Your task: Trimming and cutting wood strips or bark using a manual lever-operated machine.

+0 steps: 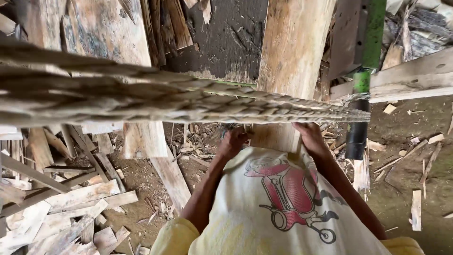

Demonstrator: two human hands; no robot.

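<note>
The floor [406, 156] is bare brown earth, littered with chips and splinters; on the left lies a heap of pale offcut boards [61, 208], flat pieces stacked and crossing one another; a longer slat [172, 179] lies slanting just beside them; at the right a few loose chips [416, 203] lie well apart on the dirt; a long light plank [406, 82] lies across the upper right; bark and rough scraps [420, 33] are piled in the far corner.
</note>
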